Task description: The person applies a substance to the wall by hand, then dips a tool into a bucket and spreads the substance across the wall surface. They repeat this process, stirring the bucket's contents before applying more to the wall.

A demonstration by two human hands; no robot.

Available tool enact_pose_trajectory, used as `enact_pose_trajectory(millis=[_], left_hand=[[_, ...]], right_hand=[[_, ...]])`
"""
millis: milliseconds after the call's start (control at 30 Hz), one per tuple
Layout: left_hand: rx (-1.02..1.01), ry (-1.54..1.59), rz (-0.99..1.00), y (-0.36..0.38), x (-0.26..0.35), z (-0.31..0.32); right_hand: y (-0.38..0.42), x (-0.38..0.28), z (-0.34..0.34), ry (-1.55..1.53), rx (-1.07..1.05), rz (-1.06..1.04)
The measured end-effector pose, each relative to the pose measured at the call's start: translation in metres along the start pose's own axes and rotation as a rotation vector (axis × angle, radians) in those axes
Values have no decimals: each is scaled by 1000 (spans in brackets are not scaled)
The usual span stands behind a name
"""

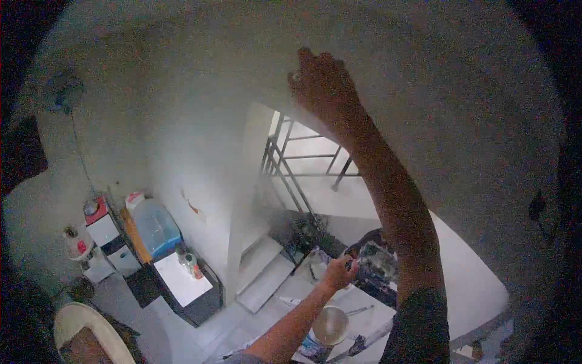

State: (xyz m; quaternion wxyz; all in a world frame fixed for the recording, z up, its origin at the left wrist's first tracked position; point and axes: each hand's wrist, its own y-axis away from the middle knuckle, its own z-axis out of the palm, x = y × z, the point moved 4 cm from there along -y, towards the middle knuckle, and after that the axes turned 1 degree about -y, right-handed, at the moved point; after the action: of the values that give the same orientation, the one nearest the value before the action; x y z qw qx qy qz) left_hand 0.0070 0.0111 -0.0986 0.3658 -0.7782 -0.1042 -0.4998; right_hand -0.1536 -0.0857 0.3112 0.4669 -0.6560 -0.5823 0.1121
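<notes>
My right hand (324,79) is raised high against the grey wall (200,67), its fingers curled closed. Lower down, my left hand (341,271) is closed, with a small dark thing showing at its fingers; I cannot tell what it grips. Right beside it is a flat piece smeared grey and white (377,261), partly behind my right forearm. Below my left hand stands a round container (330,326) with a beige inside, and a thin stick-like handle (362,309) projects from its rim.
Metal railings (291,164) and pale steps (264,273) lie beyond my hands. To the left are a blue translucent box (151,224), a dark cabinet with a white top (182,279) holding a bottle (193,267), and a round pale-rimmed object (66,318). A fan (65,91) hangs on the wall.
</notes>
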Motion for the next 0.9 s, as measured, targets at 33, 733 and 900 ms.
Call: enact_pose_trajectory(millis=[33, 733, 900], left_hand=[[59, -47, 71, -1, -6, 6], [4, 133, 72, -5, -19, 17], [37, 166, 127, -6, -5, 5]], right_hand=[[-12, 7, -4, 9, -2, -1], [-61, 40, 0, 510, -322, -486], [-56, 24, -31, -53, 51, 11]])
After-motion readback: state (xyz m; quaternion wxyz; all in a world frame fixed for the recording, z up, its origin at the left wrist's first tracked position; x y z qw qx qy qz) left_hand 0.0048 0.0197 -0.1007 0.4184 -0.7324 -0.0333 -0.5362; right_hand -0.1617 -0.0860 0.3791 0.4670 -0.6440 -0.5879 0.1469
